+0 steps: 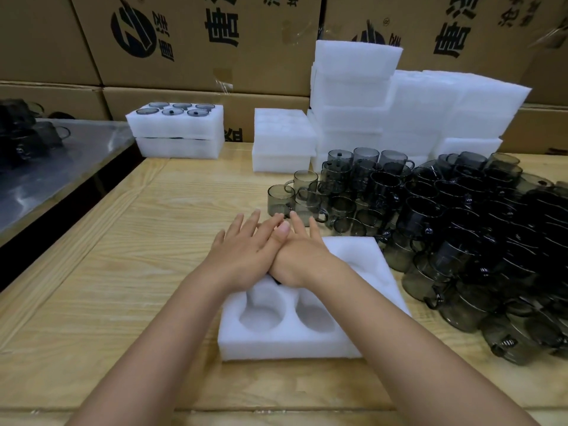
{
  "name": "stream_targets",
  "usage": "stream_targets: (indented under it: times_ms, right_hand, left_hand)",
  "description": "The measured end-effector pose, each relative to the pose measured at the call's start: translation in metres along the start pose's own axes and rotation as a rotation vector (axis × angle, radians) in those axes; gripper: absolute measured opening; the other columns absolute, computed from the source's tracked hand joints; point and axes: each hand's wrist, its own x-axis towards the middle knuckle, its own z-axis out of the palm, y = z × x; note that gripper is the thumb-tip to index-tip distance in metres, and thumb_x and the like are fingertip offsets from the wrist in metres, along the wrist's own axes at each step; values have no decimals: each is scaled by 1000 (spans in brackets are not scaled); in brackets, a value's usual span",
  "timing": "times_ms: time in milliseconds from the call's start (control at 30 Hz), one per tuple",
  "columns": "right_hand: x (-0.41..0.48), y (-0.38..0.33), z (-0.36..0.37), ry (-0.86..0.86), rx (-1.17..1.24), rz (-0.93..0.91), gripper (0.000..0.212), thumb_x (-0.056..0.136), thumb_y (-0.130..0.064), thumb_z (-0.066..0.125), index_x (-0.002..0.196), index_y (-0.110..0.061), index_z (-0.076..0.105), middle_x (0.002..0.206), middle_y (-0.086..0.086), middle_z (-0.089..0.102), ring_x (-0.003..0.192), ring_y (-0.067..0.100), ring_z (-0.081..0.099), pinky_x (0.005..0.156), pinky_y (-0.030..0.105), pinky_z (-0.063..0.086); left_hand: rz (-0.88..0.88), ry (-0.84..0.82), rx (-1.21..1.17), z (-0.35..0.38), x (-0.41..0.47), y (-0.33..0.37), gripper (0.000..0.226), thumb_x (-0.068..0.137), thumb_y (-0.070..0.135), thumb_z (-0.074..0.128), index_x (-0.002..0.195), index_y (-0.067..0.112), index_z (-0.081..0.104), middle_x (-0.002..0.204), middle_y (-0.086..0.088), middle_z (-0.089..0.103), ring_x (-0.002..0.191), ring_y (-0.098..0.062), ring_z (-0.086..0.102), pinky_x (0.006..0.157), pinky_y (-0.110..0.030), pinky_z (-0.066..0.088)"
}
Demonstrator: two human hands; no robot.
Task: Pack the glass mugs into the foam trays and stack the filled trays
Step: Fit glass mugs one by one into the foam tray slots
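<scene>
Hands atop tray, poss. w/ mug

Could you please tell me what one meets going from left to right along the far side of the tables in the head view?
Metal table → stacked trays topped with mugs → low foam stack → tall foam stack → wider foam pile.

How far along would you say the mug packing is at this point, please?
Early. Done: two stacked trays at the back, the top one showing six mugs. In hand: the left hand and right hand press flat on the near tray, whose two front pockets are empty. Left: the large pile of loose mugs.
</scene>
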Motion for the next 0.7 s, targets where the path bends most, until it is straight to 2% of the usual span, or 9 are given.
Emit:
stream_targets:
  times_ms: [133,200,267,300,367,433,567,633,700]
  right_hand:
    - [-2,0,2,71,102,-11,64,94,-33,35,150,-28,6,156,8,10,142,32,5,112,52,0]
    - [-2,0,2,106,166,-16,54,95,-34,26,147,-26,17,153,8,20,139,31,13,109,50,5]
    - [0,2,3,137,245,-26,47,97,-41,16,140,-31,30,148,5,29,136,29,19,107,48,8]
    - [0,4,4,150,288,-32,47,97,-45,13,137,-34,34,145,3,33,134,28,22,106,46,9]
    - [1,6,6,163,367,-34,48,98,-48,10,136,-36,37,140,2,39,133,26,24,106,44,10]
    - [0,7,5,162,415,-30,49,99,-47,10,136,-34,39,136,2,44,133,24,25,107,42,11]
    - [-9,8,-5,273,479,-43,43,100,-44,25,121,-25,57,116,-1,58,122,22,44,97,37,26]
    - [-20,19,-15,481,299,21,39,98,-44,34,120,-24,59,119,-2,61,118,22,50,100,38,27]
    - [-36,44,-24,779,64,164,35,94,-44,42,113,-23,62,115,-2,65,112,22,54,107,42,17]
  left_hand:
    - [112,11,-83,2,4,-3,84,79,76,-7,149,38,19,160,4,13,147,-11,-2,119,-33,-4]
    - [128,116,-397,3,4,-4,56,97,54,14,145,30,33,152,1,33,143,-12,18,118,-27,11]
    - [104,208,-808,5,0,-7,36,102,32,34,136,27,43,140,2,46,133,-12,39,104,-16,36]
    - [101,237,-962,8,-3,-10,33,101,24,38,133,25,47,138,1,49,127,-10,45,97,-12,40]
    - [102,246,-1249,14,-5,-19,33,95,12,43,127,18,51,132,-4,55,115,-14,55,95,-22,46]
    - [78,190,-1473,18,-5,-25,38,84,4,48,121,13,54,115,-8,62,94,-21,64,79,-29,54]
    - [32,212,-1531,22,-3,-30,37,79,-1,52,113,11,61,104,-11,67,80,-22,69,67,-28,57]
    - [7,235,-1507,23,0,-32,34,82,-4,52,110,11,63,105,-9,70,83,-21,70,68,-28,57]
    - [-2,241,-1469,23,1,-34,33,84,-6,52,109,11,64,105,-8,71,83,-20,70,66,-27,57]
